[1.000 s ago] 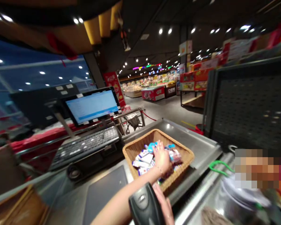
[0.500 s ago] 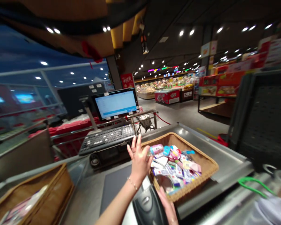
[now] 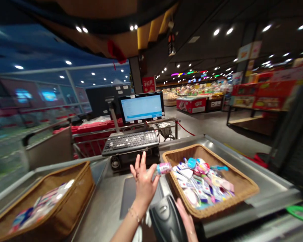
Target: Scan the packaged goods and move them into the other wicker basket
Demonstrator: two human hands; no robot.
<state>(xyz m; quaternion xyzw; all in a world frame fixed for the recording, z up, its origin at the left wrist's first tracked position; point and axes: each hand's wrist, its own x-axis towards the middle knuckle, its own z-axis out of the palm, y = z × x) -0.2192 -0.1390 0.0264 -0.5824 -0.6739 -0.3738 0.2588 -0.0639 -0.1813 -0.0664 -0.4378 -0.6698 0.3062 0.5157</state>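
Head view: our left hand (image 3: 143, 185), a bracelet (image 3: 133, 214) at its wrist, is above the steel counter (image 3: 103, 201), thumb and forefinger pinched on a small pink container (image 3: 164, 168) while the other fingers fan out loosely, holding nothing. The container lies sideways in that grip, pale blue at the end nearest the fingers, and shows in front of the left rim of a wicker basket (image 3: 239, 181); whether it touches the rim we cannot tell. Our right hand (image 3: 185, 218) lies along the right side of a black scanner (image 3: 166, 215); most of its fingers are hidden, so we cannot tell how far they are closed. The wicker basket, on our right, holds a jumble of small packets (image 3: 205, 186), with a bright blue piece (image 3: 192, 163) among them. To our left stands a second basket (image 3: 75, 201) with blurred goods (image 3: 45, 205) in it. Beyond our left hand we see a keyboard (image 3: 131, 141) below a lit screen (image 3: 142, 107), and a dark grey panel (image 3: 127, 193) lies flat on the counter, partly behind the hand.
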